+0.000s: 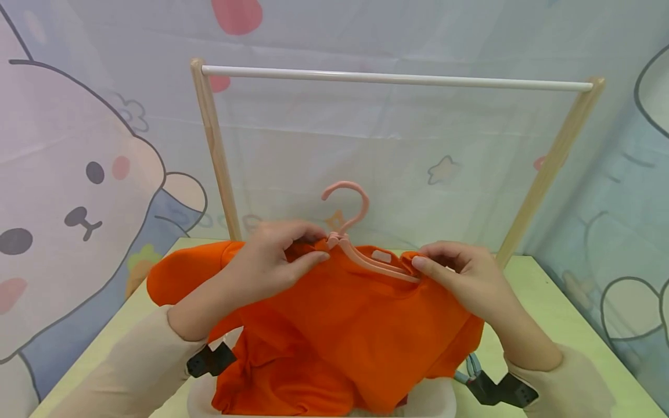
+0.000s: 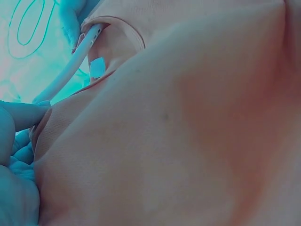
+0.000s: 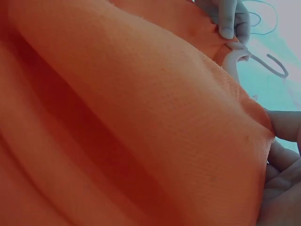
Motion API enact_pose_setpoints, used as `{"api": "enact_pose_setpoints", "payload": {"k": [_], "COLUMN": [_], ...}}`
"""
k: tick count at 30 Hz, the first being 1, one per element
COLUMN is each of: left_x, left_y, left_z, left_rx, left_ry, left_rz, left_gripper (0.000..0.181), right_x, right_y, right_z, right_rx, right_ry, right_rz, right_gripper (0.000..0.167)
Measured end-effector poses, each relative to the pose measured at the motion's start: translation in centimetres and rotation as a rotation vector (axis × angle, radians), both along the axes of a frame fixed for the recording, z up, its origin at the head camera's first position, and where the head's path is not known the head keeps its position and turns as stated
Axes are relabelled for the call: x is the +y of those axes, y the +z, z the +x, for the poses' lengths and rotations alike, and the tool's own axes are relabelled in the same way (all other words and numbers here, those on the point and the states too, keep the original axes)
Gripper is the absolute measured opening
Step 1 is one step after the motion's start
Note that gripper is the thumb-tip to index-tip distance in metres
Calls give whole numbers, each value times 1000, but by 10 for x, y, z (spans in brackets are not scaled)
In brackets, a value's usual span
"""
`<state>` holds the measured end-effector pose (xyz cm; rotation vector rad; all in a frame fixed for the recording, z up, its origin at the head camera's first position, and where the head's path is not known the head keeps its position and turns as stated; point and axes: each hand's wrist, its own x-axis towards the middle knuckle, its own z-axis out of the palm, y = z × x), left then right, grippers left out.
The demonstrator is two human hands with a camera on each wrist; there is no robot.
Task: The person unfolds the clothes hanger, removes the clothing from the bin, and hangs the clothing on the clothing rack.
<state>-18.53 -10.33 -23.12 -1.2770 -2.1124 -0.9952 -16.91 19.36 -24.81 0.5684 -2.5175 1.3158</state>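
1. Pale desk point(image 1: 549, 307);
2. orange shirt point(image 1: 355, 325), held up over the desk;
3. white tub point(image 1: 441, 399), beneath the shirt;
4. pink hanger point(image 1: 366, 204), partly inside the shirt;
5. left hand point(image 1: 269, 255), fingers pinching cloth beside the hanger;
6. right hand point(image 1: 470, 273), fingers pinching the shirt's collar point(image 1: 410, 259).

White-railed rack point(image 1: 549, 174) before a cartoon backdrop point(image 1: 334, 35)
Two pale wooden posts point(image 1: 212, 133) carry the rail point(image 1: 397, 78); off to the left I see a big printed animal point(image 1: 63, 157) with pink cheeks, and nearer by, a white tub point(image 1: 441, 399) at the front of the pale yellow-green surface point(image 1: 543, 302).
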Motion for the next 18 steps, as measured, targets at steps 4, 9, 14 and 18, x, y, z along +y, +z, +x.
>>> {"api": "enact_pose_setpoints", "payload": {"k": [4,9,14,18], "left_x": [5,10,13,15], "left_y": [0,1,3,4], "left_z": [-1,0,0,0], "left_rx": [11,5,-6,-15], "left_ry": [6,16,14,9], "left_rz": [4,9,4,10], "left_gripper": [19,17,15,14], "right_x": [-3,-7,-12,-15], "right_y": [2,6,10,12], "right_z": [-2,-3,-3,-3], "right_rx": [3,3,20,11], "right_ry": [3,4,4,-7], "right_rz": [-12,-41,-46,-70], "right_gripper": [19,19,18,21]}}
